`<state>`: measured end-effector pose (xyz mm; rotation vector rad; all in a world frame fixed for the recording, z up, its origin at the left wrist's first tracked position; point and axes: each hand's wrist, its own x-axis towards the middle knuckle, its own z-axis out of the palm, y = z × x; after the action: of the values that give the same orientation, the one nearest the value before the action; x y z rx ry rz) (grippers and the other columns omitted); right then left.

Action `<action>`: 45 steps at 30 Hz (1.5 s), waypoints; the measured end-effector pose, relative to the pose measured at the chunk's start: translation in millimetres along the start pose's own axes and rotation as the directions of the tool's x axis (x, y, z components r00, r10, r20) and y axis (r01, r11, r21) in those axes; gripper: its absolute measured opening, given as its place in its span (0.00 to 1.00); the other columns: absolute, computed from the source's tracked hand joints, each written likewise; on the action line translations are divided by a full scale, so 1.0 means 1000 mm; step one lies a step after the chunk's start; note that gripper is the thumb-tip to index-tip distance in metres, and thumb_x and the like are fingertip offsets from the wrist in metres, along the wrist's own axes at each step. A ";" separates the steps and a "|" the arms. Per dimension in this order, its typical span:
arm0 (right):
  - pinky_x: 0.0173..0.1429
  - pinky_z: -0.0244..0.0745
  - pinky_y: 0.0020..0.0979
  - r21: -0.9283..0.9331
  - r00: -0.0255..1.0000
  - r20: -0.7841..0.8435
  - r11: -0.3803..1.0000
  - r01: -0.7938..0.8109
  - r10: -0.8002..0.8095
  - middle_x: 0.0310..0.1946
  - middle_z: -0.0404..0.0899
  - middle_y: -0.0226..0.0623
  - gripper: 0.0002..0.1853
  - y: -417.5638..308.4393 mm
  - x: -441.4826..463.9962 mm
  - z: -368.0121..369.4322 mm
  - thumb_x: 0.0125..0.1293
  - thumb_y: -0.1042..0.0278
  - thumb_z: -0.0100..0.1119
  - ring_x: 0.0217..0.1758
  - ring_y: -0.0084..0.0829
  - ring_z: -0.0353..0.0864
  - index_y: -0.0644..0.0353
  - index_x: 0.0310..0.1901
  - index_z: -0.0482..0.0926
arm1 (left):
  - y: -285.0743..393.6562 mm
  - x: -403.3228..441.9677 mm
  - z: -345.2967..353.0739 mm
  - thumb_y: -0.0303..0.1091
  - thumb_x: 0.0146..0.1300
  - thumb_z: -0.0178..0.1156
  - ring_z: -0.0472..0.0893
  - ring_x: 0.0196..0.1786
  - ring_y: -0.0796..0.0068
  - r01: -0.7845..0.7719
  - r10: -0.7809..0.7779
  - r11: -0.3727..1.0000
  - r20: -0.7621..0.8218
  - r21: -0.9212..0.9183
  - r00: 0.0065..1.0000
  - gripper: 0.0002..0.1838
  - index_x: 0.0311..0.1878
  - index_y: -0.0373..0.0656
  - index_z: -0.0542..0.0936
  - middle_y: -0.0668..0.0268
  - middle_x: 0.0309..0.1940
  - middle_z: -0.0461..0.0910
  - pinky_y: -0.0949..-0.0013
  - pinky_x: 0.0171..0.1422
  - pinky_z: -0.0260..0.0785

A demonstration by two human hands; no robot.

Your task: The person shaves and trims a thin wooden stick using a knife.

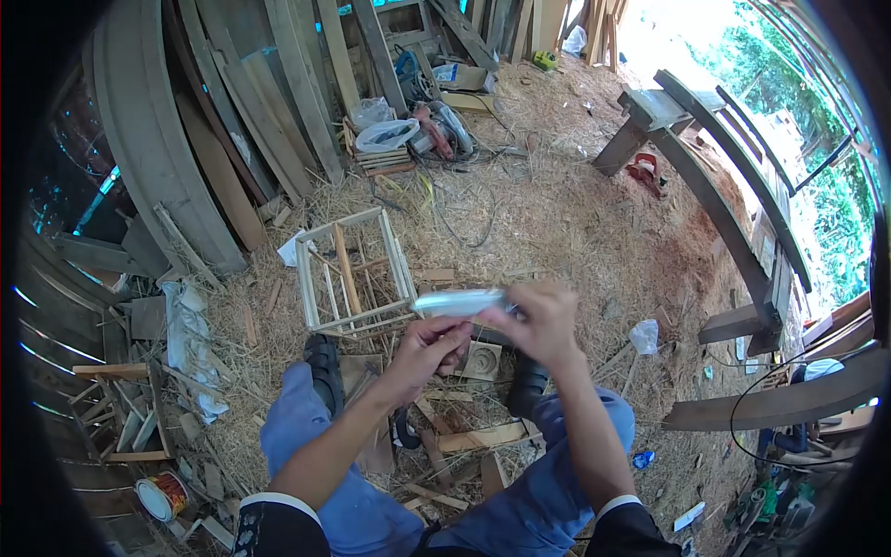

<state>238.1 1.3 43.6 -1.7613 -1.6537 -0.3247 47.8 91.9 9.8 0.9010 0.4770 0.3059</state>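
Both hands are raised in front of the knees. My right hand [543, 325] is closed round one end of a pale, shiny elongated object [459, 302], blurred by motion, that points left. Just below its left part, my left hand [427, 357] has its fingers pinched together; what they hold, if anything, is too small to name. A wooden frame [316, 278] of thin slats stands on the ground beyond my left hand. Under the hands lies a square wooden piece [483, 360] with a round shape in it.
Planks [306, 93] lean at the upper left. Power tools [436, 130] and a cable lie near them. A long wooden bench structure [724, 195] stands at the right. Wood offcuts [483, 436] lie between the feet, and a paint can [160, 497] sits lower left.
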 end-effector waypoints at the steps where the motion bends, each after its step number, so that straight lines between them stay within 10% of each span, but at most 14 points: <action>1: 0.25 0.66 0.35 0.056 0.999 0.003 0.997 0.048 -0.049 0.12 0.71 0.32 0.25 -0.006 -0.001 0.007 0.54 0.41 0.73 0.17 0.32 0.74 0.56 0.21 0.76 | -0.002 0.001 -0.002 0.34 0.74 0.59 0.60 0.24 0.89 0.033 -0.033 0.999 -0.037 0.021 0.999 0.11 0.55 0.43 0.83 0.76 0.27 0.68 0.80 0.25 0.50; 17: 0.26 0.65 0.34 -0.099 1.000 0.001 0.995 0.012 -0.012 0.13 0.72 0.29 0.26 0.004 0.009 -0.004 0.53 0.40 0.74 0.17 0.30 0.74 0.53 0.20 0.73 | 0.010 0.007 -0.009 0.33 0.74 0.58 0.61 0.25 0.89 -0.064 0.064 0.997 0.007 -0.043 0.998 0.07 0.48 0.42 0.81 0.77 0.27 0.68 0.80 0.25 0.48; 42: 0.26 0.67 0.34 -0.084 0.994 -0.074 0.994 0.075 -0.081 0.13 0.75 0.31 0.23 0.000 0.007 0.003 0.55 0.45 0.74 0.18 0.31 0.77 0.54 0.20 0.77 | 0.006 0.003 -0.008 0.33 0.75 0.57 0.57 0.23 0.90 -0.016 0.018 0.998 -0.033 0.064 0.999 0.18 0.65 0.43 0.78 0.80 0.24 0.63 0.81 0.24 0.48; 45: 0.24 0.67 0.36 -0.071 0.972 -0.142 0.977 -0.201 0.190 0.13 0.73 0.33 0.22 0.014 0.012 -0.009 0.56 0.46 0.74 0.16 0.34 0.76 0.56 0.21 0.78 | 0.014 -0.003 -0.006 0.34 0.75 0.57 0.58 0.23 0.90 -0.045 0.044 0.994 0.013 0.099 0.999 0.20 0.67 0.44 0.77 0.80 0.26 0.65 0.81 0.24 0.49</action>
<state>255.7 5.7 53.7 -1.9046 -1.3771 -0.4181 41.2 102.6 18.6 1.0104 0.4659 0.3206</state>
